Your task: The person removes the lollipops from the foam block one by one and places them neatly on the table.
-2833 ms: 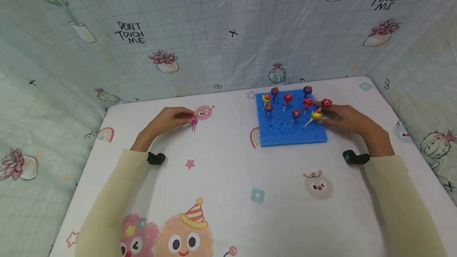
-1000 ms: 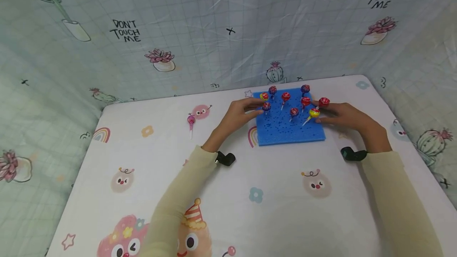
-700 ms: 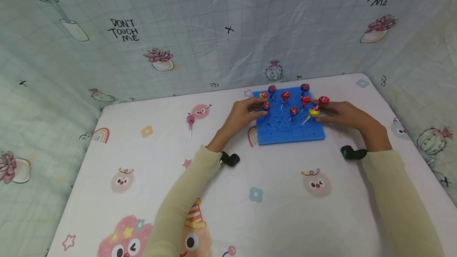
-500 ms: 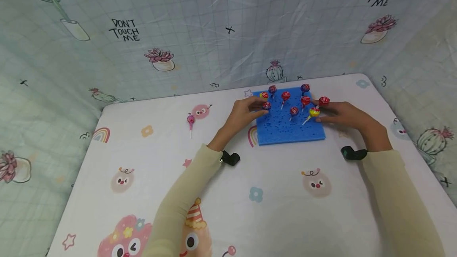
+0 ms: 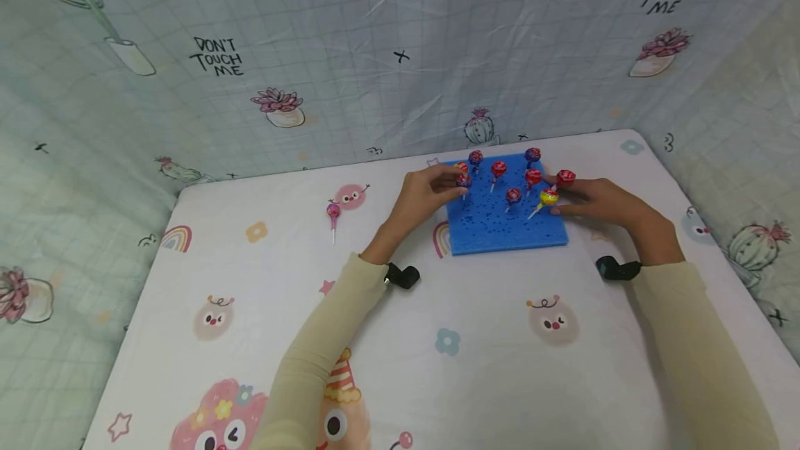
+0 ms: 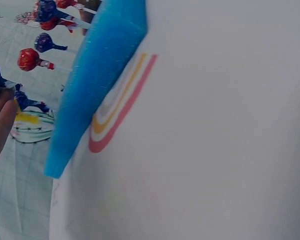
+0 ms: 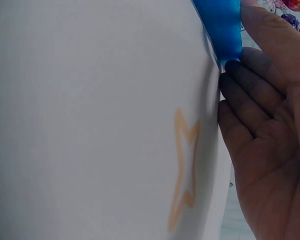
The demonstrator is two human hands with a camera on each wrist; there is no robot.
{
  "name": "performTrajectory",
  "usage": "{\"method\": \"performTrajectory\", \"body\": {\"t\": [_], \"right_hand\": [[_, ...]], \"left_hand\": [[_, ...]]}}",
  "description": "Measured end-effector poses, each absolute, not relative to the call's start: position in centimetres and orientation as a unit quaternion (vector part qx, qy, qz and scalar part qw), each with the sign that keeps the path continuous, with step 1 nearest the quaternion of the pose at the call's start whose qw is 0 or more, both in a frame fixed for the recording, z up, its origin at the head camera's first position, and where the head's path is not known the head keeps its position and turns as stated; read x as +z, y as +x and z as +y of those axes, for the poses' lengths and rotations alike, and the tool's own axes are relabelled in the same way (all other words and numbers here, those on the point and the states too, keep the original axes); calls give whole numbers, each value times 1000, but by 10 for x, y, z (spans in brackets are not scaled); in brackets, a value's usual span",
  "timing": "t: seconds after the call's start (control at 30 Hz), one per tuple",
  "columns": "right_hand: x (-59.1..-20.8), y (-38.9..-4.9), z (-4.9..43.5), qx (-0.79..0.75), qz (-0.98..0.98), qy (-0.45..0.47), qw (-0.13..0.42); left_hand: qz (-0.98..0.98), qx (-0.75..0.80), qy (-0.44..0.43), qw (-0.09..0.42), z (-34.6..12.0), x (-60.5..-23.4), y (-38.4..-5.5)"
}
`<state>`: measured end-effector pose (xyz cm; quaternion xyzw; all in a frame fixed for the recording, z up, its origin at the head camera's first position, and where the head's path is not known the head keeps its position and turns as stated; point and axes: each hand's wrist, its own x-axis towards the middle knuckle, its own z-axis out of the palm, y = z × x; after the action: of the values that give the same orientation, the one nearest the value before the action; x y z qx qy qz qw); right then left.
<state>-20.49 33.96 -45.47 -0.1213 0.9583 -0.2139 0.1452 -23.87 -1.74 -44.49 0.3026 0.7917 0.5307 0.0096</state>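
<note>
My left hand (image 5: pixel 419 201) is at the left edge of a blue foam board (image 5: pixel 500 233). Thumb and fingers pinch a lollipop in a blue wrapper (image 5: pixel 463 180); in the left wrist view its head sits by the fingertips at the picture's edge. Just behind it, a yellow-and-red lollipop (image 5: pixel 460 167) is partly covered by the fingers. My right hand (image 5: pixel 609 203) rests against the board's right edge, its fingers fairly straight, near a leaning yellow lollipop (image 5: pixel 548 197) and a red lollipop (image 5: pixel 565 177).
More red and blue lollipops stand in the board, including a red one (image 5: pixel 498 168) in the middle. A pink lollipop (image 5: pixel 333 211) lies alone on the printed white tabletop (image 5: pixel 387 311), to the left. A patterned curtain (image 5: pixel 350 33) hangs behind the table.
From the pink lollipop, my left hand has crossed rightward to the board. Its fingers have closed on the blue lollipop, which has shifted slightly backward. The right hand stays put.
</note>
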Motion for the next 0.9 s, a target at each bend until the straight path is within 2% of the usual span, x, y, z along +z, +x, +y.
{"method": "performTrajectory", "body": {"t": [0.9], "right_hand": [[-449, -206, 339, -210, 957, -120, 163]], "left_hand": [[783, 549, 292, 24, -44, -430, -234]]}}
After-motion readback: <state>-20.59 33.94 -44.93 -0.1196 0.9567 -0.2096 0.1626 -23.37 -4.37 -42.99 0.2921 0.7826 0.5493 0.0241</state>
